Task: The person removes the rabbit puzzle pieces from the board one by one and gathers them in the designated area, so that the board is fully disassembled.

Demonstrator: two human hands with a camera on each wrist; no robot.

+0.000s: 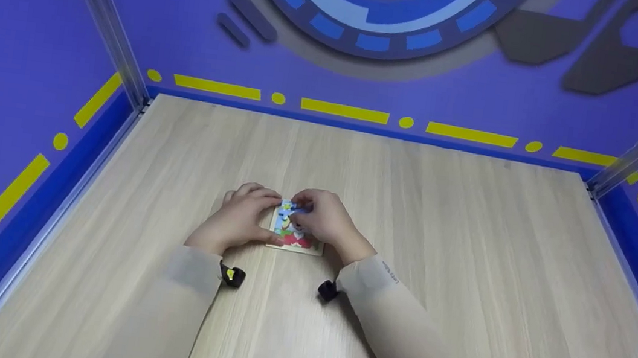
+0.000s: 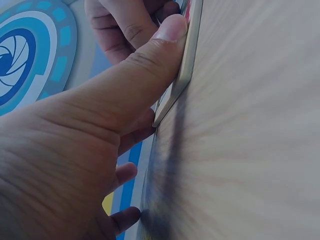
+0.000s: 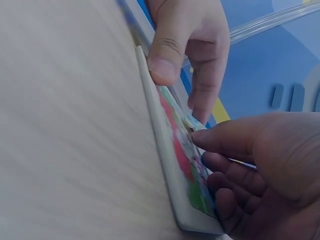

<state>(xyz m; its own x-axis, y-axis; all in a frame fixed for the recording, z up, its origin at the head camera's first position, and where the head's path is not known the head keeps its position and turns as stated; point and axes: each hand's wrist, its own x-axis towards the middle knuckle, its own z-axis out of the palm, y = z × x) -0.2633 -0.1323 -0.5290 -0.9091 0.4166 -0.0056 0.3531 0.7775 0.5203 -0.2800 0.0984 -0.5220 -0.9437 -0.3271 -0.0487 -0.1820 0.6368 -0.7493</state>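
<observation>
A small picture puzzle board (image 1: 301, 250) with a pale wooden rim lies flat on the table, showing blue, green and red printed areas. My left hand (image 1: 235, 217) holds it along its left side. The left thumb (image 2: 171, 31) presses on the near corner, while a forefinger reaches the far corner. Over the board's right part, my right hand (image 1: 326, 219) pinches a small puzzle piece (image 3: 189, 123) between thumb and fingertips, close above the picture. Its other fingers are curled in, and the hand hides much of the board's right side.
The light wood-grain table (image 1: 468, 252) surrounds the board on all sides. Blue-purple panels (image 1: 319, 81) with yellow dashes rise behind and at both sides, joined by metal corner posts (image 1: 112, 26). Black wrist straps (image 1: 232, 276) sit at both cuffs.
</observation>
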